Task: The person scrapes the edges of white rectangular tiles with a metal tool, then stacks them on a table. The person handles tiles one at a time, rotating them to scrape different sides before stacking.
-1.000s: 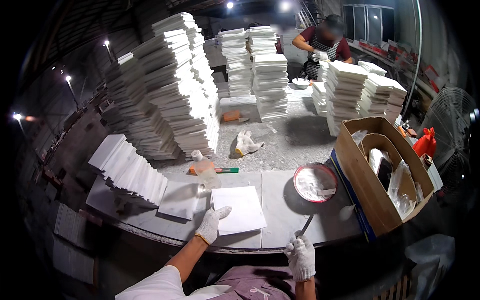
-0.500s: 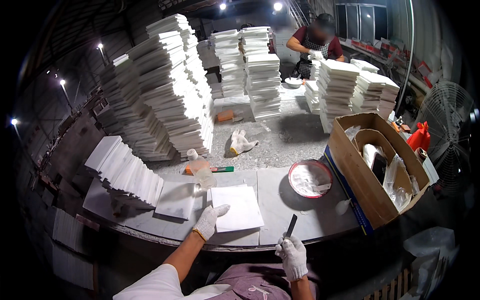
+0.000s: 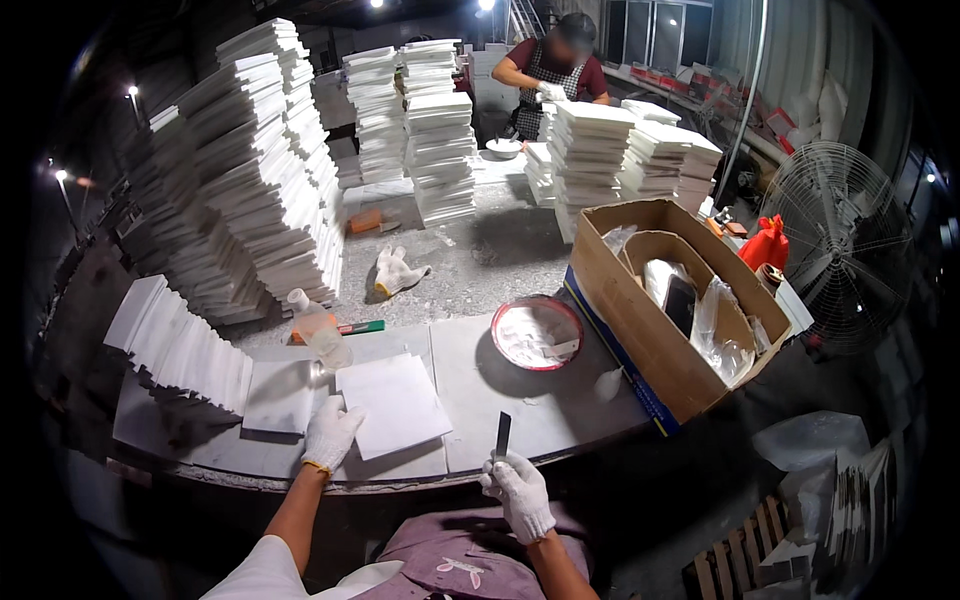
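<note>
Resting flat, left hand (image 3: 330, 432) open on white tile (image 3: 393, 404): stiff, heavy, brittle; grip edges. Right hand (image 3: 520, 492), five o'clock, clenched on scraper blade (image 3: 502, 437)

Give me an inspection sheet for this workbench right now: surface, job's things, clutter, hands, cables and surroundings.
Surface: grey dusty workbench, powder-marked.
Job's things: square white tile lying flat near the front edge; thin dark flat blade held upright.
Clutter: round red-rimmed bowl of white paste; clear plastic bottle; open cardboard box with plastic bags; row of leaning white tiles; spare white glove.
Hands: left hand, gloved, resting on the tile's edge; right hand, gloved, gripping the blade.
Cables: nothing seen.
Surroundings: tall white tile stacks; wire-guard fan; another person working at the back.
</note>
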Demonstrator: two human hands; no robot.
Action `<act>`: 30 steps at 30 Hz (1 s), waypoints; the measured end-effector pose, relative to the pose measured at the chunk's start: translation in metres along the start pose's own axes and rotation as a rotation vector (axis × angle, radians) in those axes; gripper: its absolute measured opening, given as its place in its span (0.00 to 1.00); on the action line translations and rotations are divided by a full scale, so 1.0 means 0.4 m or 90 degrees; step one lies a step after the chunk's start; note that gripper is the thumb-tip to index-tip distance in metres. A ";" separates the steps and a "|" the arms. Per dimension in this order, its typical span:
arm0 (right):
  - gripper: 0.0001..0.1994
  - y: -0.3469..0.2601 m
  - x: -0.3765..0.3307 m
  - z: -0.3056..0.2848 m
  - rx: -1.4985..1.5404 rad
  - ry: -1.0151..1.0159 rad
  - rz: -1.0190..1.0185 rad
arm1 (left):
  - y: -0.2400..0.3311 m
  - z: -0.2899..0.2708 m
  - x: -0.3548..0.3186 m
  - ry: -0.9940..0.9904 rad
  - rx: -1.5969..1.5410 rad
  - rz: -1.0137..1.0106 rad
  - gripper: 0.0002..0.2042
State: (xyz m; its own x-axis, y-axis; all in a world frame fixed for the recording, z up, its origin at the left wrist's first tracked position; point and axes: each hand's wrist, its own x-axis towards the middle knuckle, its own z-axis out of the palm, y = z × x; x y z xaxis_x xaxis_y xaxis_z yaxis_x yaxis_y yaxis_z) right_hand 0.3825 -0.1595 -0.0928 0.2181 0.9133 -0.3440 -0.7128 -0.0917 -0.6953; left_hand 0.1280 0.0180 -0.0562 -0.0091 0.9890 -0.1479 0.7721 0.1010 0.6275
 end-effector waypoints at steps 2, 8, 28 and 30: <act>0.13 0.005 0.003 -0.004 0.002 0.007 -0.003 | 0.017 -0.001 -0.017 0.085 0.070 0.096 0.19; 0.13 0.006 -0.003 0.005 -0.011 0.007 -0.003 | 0.068 0.002 -0.035 0.176 0.255 0.234 0.23; 0.12 -0.008 -0.024 -0.024 0.083 0.067 -0.124 | 0.150 0.128 -0.230 -0.156 -0.206 0.602 0.06; 0.12 -0.015 -0.028 -0.022 0.091 0.065 -0.128 | 0.126 0.129 -0.230 -0.126 -0.191 0.574 0.06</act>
State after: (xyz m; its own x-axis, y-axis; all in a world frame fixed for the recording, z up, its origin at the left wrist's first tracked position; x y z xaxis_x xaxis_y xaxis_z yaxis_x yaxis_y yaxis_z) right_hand 0.3905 -0.1726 -0.0904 0.4261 0.8621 -0.2744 -0.7336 0.1517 -0.6625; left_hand 0.2005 -0.0735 -0.0505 0.6353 0.6748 0.3755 0.2421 -0.6358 0.7329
